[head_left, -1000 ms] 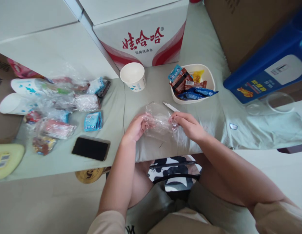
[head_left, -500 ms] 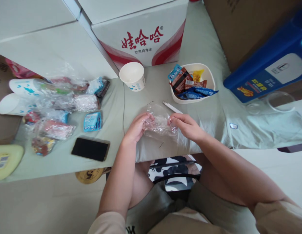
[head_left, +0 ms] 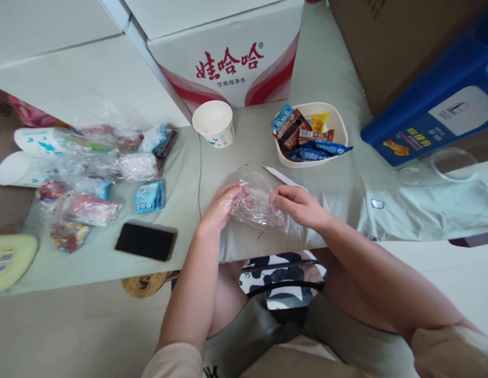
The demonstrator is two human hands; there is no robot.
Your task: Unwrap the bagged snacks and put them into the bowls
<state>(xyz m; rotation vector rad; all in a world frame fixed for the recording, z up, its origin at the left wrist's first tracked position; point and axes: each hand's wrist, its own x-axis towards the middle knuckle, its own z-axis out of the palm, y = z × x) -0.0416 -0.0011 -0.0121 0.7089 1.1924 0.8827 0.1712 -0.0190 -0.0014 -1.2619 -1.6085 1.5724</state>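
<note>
A crumpled clear plastic bag is stretched between my two hands above the cloth, near the table's front edge. My left hand is closed on its left side, with film covering some of the fingers. On the other side my right hand pinches the film between thumb and fingers. Just behind the right hand lies a slim white utility knife, partly hidden by it. Farther back stand a white paper cup and a white bowl of small colourful snack packets.
A black phone, a small blue packet stack and several plastic-wrapped packs lie at left. A white carton stands behind. On the right are a blue jug and a clear plastic cup.
The clear bag has shifted shape slightly between my hands, and my right fingers have changed their hold a little. Everything else on the table stays where it was.
</note>
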